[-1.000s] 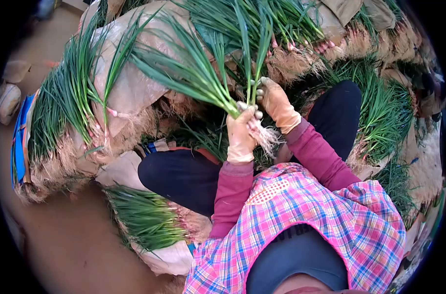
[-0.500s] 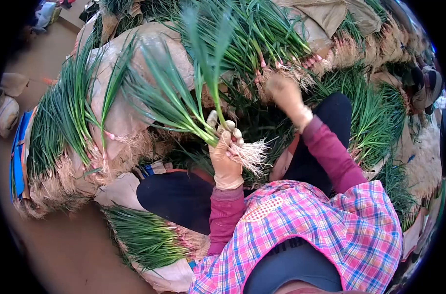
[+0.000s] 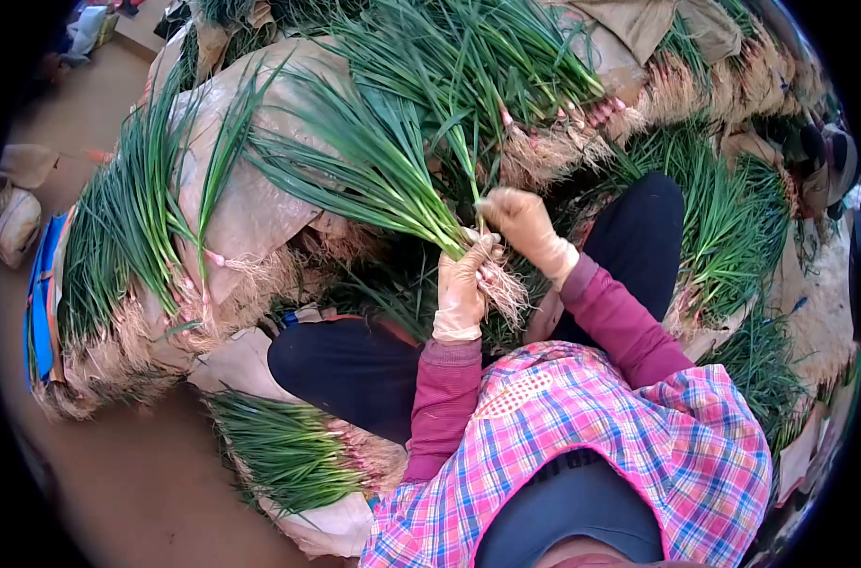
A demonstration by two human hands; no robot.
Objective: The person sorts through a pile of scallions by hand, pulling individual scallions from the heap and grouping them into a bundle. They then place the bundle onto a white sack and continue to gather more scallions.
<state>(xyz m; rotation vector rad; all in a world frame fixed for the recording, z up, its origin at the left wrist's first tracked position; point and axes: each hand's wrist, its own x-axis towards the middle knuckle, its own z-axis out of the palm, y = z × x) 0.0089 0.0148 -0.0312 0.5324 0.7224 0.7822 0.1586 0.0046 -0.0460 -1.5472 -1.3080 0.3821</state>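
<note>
My gloved left hand (image 3: 461,292) is closed around the lower stems of a bunch of green garlic (image 3: 392,185). The long leaves fan up and to the left, while pale roots hang out past my fingers on the right. Just right of it, my gloved right hand (image 3: 525,225) has its fingers closed on a single green garlic stalk (image 3: 470,170), whose lower end meets the bunch. Beyond both hands lies a big pile of green garlic (image 3: 487,66) with pinkish bulbs and tangled roots.
More green garlic (image 3: 118,227) lies on a sack-covered mound (image 3: 250,180) at left. Another heap (image 3: 279,445) sits by my left knee on sacking, and one (image 3: 714,218) beyond my right knee. Brown floor (image 3: 156,483) shows at lower left. A blue strip (image 3: 40,303) edges the mound.
My right hand has come down and left from the far pile to the bunch, now gripping a stalk. My left hand has shifted slightly right and up, and the bunch in it looks fuller.
</note>
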